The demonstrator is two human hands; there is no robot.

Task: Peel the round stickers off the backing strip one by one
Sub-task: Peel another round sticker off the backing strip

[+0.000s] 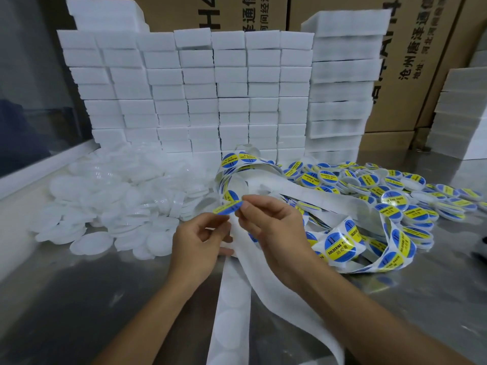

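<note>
Head view of sticker peeling at a metal table. The right hand pinches the edge of one round blue-and-yellow sticker between thumb and forefinger, its other fingers curled under. The left hand grips the white backing strip just below the sticker, fingers curled round it. The sticker stands nearly edge-on between the two hands, above the strip; whether it is fully free of the strip cannot be told. The bare strip, marked with empty circles, trails toward the viewer, while the loaded part loops to the right over a heap of labelled lids. Plain white lids lie to the left, before stacked white foam blocks. The sticker is probably light, thin and limp, and its tacky underside would cling to skin; it is best held at the very rim, the strip held taut beneath.
</note>
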